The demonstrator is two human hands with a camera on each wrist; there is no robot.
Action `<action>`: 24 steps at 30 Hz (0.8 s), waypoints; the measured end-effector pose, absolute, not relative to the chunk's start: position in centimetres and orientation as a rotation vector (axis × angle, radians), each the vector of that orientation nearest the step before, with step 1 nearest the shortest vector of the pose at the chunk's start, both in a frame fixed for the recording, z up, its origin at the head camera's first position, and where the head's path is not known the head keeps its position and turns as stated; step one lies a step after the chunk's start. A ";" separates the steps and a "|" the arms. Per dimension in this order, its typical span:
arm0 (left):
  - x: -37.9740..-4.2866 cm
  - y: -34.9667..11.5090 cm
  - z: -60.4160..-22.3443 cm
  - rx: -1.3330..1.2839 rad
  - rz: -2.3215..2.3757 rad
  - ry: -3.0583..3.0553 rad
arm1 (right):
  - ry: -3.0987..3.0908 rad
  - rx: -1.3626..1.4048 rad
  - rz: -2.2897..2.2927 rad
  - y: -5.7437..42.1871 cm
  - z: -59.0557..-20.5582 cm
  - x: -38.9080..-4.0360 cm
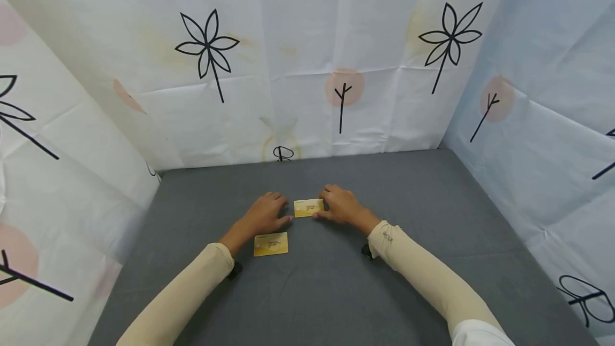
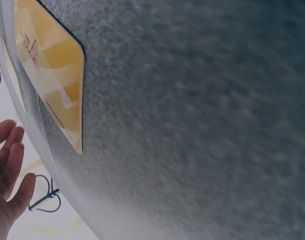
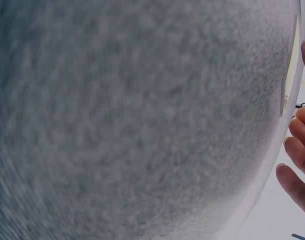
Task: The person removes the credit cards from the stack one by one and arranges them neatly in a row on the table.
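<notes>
Two yellow bank cards lie on the grey table. My left hand [image 1: 266, 214] is between them, its fingers spread and relaxed, holding nothing. Just below its thumb lies the nearer card [image 1: 271, 244]; in the left wrist view this card [image 2: 60, 65] shows large, with the fingers [image 2: 12, 165] off to the side. The farther card [image 1: 306, 207] sits between the two hands. At its right end is my right hand [image 1: 342, 205], thumb and fingertips right at the card's edge. Loosely bent, separated fingers [image 3: 297, 150] show in the right wrist view, beside a thin sliver of card [image 3: 291, 70].
White cloth walls [image 1: 298, 68] printed with flowers and trees enclose the grey table [image 1: 317, 292] at the back, left and right. Beige sleeves [image 1: 427, 271] cover both forearms. Dark wrist cameras [image 1: 235, 270] sit under the wrists.
</notes>
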State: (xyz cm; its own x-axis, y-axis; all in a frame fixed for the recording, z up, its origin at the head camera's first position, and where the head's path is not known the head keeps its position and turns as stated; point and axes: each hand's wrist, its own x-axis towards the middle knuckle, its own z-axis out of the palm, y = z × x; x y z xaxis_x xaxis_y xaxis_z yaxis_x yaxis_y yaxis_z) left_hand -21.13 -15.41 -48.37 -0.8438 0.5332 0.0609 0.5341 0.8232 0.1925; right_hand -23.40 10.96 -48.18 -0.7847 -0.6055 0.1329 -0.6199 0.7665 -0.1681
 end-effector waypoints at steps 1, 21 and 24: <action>-21.2 -15.3 -48.4 -0.870 -0.322 -3.001 | -2.891 1.004 0.312 11.0 -48.2 -23.5; -23.0 -12.7 -49.3 -0.871 -0.259 -3.061 | -2.954 1.042 0.268 10.7 -48.3 -24.2; -23.2 -12.5 -49.4 -0.858 -0.256 -3.091 | -2.958 1.052 0.247 10.7 -48.1 -24.2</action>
